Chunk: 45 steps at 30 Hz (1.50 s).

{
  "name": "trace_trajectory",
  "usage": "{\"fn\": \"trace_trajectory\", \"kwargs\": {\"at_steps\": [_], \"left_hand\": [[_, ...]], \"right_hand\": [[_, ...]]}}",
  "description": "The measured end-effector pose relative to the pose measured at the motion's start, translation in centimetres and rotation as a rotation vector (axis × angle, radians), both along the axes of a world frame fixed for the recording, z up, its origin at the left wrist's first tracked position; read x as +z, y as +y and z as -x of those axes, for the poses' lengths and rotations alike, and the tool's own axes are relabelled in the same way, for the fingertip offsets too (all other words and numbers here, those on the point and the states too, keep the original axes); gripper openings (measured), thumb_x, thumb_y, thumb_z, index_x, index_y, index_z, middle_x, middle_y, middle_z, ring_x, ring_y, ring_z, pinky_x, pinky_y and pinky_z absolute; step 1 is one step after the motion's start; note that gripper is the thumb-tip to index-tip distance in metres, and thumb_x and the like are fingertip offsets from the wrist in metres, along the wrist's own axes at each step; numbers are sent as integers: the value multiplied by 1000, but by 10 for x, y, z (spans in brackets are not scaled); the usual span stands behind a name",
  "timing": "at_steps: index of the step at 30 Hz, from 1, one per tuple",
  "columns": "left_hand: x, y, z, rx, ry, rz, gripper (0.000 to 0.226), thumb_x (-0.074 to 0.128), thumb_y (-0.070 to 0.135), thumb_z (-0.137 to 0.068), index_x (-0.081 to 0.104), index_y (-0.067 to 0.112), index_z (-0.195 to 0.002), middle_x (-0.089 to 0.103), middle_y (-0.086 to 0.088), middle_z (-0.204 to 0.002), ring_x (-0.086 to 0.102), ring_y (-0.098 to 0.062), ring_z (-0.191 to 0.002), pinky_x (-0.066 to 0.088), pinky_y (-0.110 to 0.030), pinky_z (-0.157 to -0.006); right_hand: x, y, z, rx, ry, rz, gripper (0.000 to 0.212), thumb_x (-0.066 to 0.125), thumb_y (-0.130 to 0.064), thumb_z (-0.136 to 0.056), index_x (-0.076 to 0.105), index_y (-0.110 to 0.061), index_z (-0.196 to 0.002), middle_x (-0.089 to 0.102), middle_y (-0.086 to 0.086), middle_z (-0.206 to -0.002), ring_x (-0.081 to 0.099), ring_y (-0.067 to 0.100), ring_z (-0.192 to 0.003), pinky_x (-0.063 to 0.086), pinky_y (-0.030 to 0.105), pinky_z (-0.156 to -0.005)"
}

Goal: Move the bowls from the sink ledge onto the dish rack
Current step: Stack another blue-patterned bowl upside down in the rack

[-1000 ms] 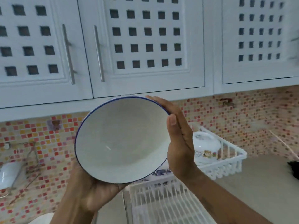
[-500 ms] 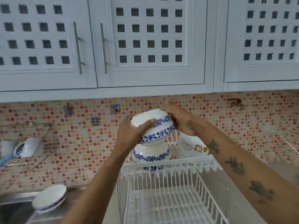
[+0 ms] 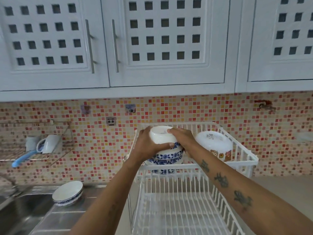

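Both hands hold one white bowl with a blue flower band (image 3: 161, 135), turned upside down. It sits on top of a stack of like bowls (image 3: 166, 158) on the upper tier of the white wire dish rack (image 3: 237, 148). My left hand (image 3: 146, 145) grips its left side, my right hand (image 3: 183, 138) its right side. Two stacked blue-rimmed bowls (image 3: 67, 193) stand upright on the steel sink ledge (image 3: 71, 216) at lower left.
A white bowl with cartoon animals (image 3: 214, 145) lies upside down on the rack's upper right. The rack's lower tier (image 3: 183, 209) holds nothing. A steel sink (image 3: 18, 212) lies at far left. A wall shelf (image 3: 32, 153) carries a cup and a blue-handled tool. White cabinets hang overhead.
The bowl was held up facing me, then flipped upside down and lowered onto the stack in the rack. The view tipped down, bringing the sink ledge and its bowls into sight.
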<state>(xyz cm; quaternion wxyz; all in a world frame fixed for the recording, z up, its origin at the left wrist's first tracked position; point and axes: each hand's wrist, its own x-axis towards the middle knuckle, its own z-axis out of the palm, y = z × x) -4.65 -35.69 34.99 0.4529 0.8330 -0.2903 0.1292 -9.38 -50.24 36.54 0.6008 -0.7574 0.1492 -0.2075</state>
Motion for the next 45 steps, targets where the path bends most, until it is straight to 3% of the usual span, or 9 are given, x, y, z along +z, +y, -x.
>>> {"fn": "trace_trajectory", "kwargs": {"at_steps": [5, 13, 16, 20, 26, 36, 40, 42, 45], "left_hand": [[-4, -1, -7, 12, 93, -85, 129, 85, 58, -58, 17, 8, -155, 31, -10, -156, 38, -28, -141, 38, -37, -109], [-19, 1, -23, 7, 113, -194, 121, 76, 84, -34, 48, 18, -132, 57, 0, -123, 62, -22, -110, 58, -42, -89], [-17, 3, -17, -23, 128, -204, 116, 82, 73, -41, 44, 16, -135, 52, 0, -125, 59, -22, -112, 57, -42, -90], [-16, 1, -16, -47, 132, -254, 105, 87, 56, -56, 37, 15, -140, 42, -3, -131, 50, -22, -118, 51, -43, -101], [-20, 0, -20, -89, 203, -243, 108, 87, 47, -63, 26, 17, -147, 33, -3, -142, 42, -22, -127, 46, -42, -107], [-15, 2, -20, -163, 488, 17, 88, 64, 58, -83, 23, 19, -150, 47, -7, -143, 59, -25, -116, 55, -38, -92], [-8, 7, -17, -117, 512, 153, 91, 55, 72, -80, 36, 13, -147, 47, -10, -147, 54, -28, -126, 48, -41, -102], [-4, 15, -13, -84, 444, 254, 75, 49, 62, -91, 41, 10, -144, 46, -8, -147, 49, -23, -129, 42, -35, -100], [4, 33, -14, -91, 387, 454, 44, 43, 42, -101, 50, 10, -131, 56, -3, -130, 50, -16, -115, 42, -35, -97]], "right_hand": [[-8, -4, -8, 1, 32, -13, 37, 64, -33, -83, 67, -12, -113, 69, 10, -106, 66, 25, -91, 56, 36, -85], [-15, -7, -15, 31, 100, 28, 45, 62, -38, -82, 62, -10, -117, 60, 11, -129, 64, 28, -102, 55, 37, -82], [-18, -8, -18, 52, 147, 3, 44, 60, -33, -86, 57, -9, -123, 65, 12, -113, 65, 26, -90, 57, 40, -83], [-21, -12, -25, 70, 155, 4, 54, 59, -25, -87, 45, -12, -137, 55, 12, -132, 59, 29, -109, 54, 43, -90], [-24, -11, -27, 84, 175, 66, 52, 53, -28, -89, 41, -14, -138, 53, 12, -132, 58, 30, -108, 54, 47, -91], [-25, -7, -20, 19, 170, 310, 52, 48, -42, -91, 43, -19, -137, 49, 8, -139, 54, 24, -111, 46, 36, -88], [-20, 5, -16, -66, 41, 493, 55, 49, -47, -91, 46, -16, -137, 44, 12, -143, 48, 29, -125, 40, 34, -92], [-15, 16, -15, -99, -54, 511, 53, 50, -43, -91, 47, -16, -136, 41, 12, -145, 45, 29, -130, 37, 39, -105], [-5, 41, -16, -100, -236, 481, 43, 52, -36, -92, 53, -15, -129, 46, 9, -140, 45, 24, -128, 34, 35, -104]]}}
